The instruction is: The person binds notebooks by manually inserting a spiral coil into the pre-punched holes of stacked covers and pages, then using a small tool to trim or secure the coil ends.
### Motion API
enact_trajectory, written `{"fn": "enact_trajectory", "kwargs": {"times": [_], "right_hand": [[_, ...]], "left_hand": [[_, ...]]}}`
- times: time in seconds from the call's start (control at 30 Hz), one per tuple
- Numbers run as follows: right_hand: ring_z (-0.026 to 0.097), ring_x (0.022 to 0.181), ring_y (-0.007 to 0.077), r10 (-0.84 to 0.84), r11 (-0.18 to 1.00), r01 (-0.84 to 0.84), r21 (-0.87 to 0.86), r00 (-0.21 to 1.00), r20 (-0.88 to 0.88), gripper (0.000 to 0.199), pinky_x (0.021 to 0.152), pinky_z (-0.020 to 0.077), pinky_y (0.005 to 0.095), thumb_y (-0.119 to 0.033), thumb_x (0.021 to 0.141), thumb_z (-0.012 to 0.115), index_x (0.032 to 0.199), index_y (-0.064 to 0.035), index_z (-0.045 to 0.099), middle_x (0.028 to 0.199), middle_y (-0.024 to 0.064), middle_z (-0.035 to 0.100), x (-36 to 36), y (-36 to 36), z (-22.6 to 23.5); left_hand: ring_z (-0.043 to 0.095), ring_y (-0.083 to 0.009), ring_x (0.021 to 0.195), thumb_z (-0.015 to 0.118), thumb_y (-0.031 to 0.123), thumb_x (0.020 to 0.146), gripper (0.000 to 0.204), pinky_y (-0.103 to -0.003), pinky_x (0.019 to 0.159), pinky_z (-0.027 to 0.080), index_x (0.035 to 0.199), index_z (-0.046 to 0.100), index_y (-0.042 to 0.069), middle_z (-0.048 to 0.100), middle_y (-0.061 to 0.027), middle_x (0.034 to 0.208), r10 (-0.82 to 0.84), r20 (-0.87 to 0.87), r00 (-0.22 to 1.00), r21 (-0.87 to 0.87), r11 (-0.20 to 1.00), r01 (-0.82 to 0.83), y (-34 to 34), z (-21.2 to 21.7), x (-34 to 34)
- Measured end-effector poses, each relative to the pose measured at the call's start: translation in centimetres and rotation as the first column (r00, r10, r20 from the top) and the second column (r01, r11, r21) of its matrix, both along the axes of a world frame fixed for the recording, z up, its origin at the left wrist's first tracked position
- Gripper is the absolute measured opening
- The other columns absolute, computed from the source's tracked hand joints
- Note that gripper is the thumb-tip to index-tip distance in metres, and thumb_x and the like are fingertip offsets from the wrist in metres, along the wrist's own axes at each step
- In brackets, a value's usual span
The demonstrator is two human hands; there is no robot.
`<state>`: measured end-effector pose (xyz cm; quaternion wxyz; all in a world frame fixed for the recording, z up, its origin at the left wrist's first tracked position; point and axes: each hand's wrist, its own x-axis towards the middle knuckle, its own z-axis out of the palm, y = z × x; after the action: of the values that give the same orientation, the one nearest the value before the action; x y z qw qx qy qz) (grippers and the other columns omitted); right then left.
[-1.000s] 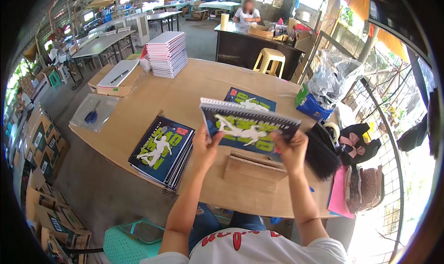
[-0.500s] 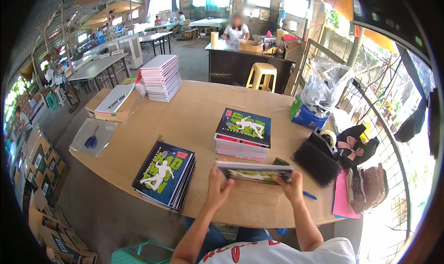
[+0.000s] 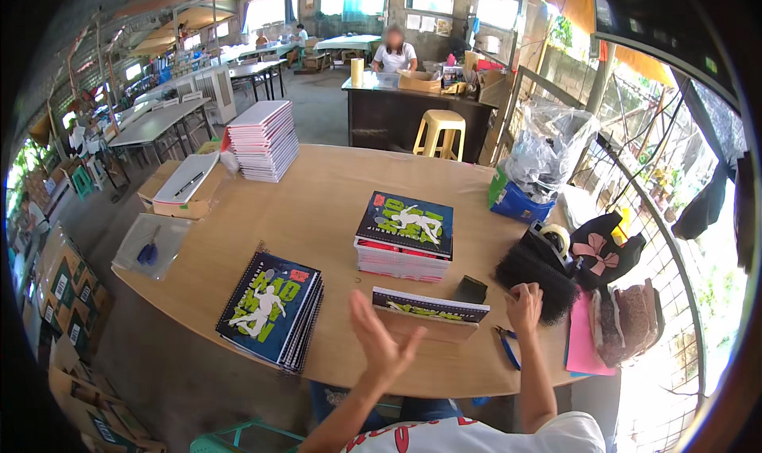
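An uncoiled notebook (image 3: 432,308) stands on its edge on the table in front of me, its punched edge up. My left hand (image 3: 386,343) is beside its left end, palm turned inward and fingers spread, gripping nothing. Right of the notebook, my right hand (image 3: 526,306) has its fingers pinched at the left edge of a pile of black spiral binding coils (image 3: 548,282); the fingertips are partly hidden. Blue-handled pliers (image 3: 508,347) lie just below that hand. A small dark box (image 3: 471,289) sits behind the notebook.
Coil-bound notebooks (image 3: 270,306) are stacked at the left, and a stack of unbound ones (image 3: 403,235) stands behind the upright notebook. Farther back are a tall white stack (image 3: 263,142), blue scissors (image 3: 148,252) on plastic, and a blue box (image 3: 520,201). A pink sheet (image 3: 586,338) lies right.
Both hands were holding the notebook; now it stands on the table. My left hand has opened away from it, and my right hand has moved right to the coils.
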<state>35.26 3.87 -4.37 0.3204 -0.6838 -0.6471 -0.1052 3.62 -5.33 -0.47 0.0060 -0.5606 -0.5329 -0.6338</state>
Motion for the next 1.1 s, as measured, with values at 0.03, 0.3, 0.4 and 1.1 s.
{"fn": "enact_trajectory", "kwargs": {"times": [0.03,0.3,0.4,1.1], "right_hand": [[0.055,0.104,0.0307,-0.15,0.986,0.158,-0.047,0.98,0.131,0.026,0.085,0.0459,0.0456,-0.013,0.072,0.081,0.093,-0.0066,0.066,0.103,0.0095,0.056,0.3,0.5,-0.1],[0.058,0.098,0.0343,0.118,0.957,-0.155,0.246,0.98,0.159,0.02,0.083,0.0466,0.0444,-0.001,0.083,0.069,0.1,-0.0035,0.058,0.103,0.0134,0.056,1.6,1.4,-0.2],[0.061,0.087,0.0363,0.333,0.924,-0.303,0.234,0.938,-0.101,0.022,0.072,0.05,0.043,0.001,0.088,0.066,0.107,-0.0023,0.057,0.098,0.0165,0.057,2.8,0.9,0.8],[0.056,0.07,0.0122,0.615,0.682,-0.731,0.019,0.559,-0.556,0.025,0.062,0.0454,0.0283,-0.001,0.089,0.072,0.111,-0.0115,0.078,0.08,0.0039,0.065,-3.1,-4.2,9.7]], "left_hand": [[0.041,-0.0418,0.136,0.076,0.051,0.085,0.1,-0.056,0.114,0.025,0.156,0.028,0.001,0.039,-0.0278,0.147,-0.03,-0.234,0.972,0.05,0.998,0.043,-0.3,1.5,1.0],[0.06,-0.0272,0.095,0.068,0.031,0.087,0.029,-0.05,0.095,0.039,0.105,0.063,0.009,0.062,-0.0084,0.093,-0.323,-0.591,0.739,-0.219,0.946,0.238,5.4,4.4,8.4],[0.059,-0.0256,0.086,0.066,0.023,0.086,0.029,-0.047,0.085,0.041,0.111,0.062,0.009,0.06,-0.0069,0.082,-0.272,-0.598,0.753,-0.136,0.961,0.239,5.6,3.8,9.0],[0.064,-0.0242,0.079,0.075,0.015,0.086,0.012,-0.039,0.079,0.047,0.097,0.071,0.014,0.064,-0.0009,0.084,-0.48,-0.366,0.797,-0.184,0.877,0.444,3.8,5.5,5.8]]}}
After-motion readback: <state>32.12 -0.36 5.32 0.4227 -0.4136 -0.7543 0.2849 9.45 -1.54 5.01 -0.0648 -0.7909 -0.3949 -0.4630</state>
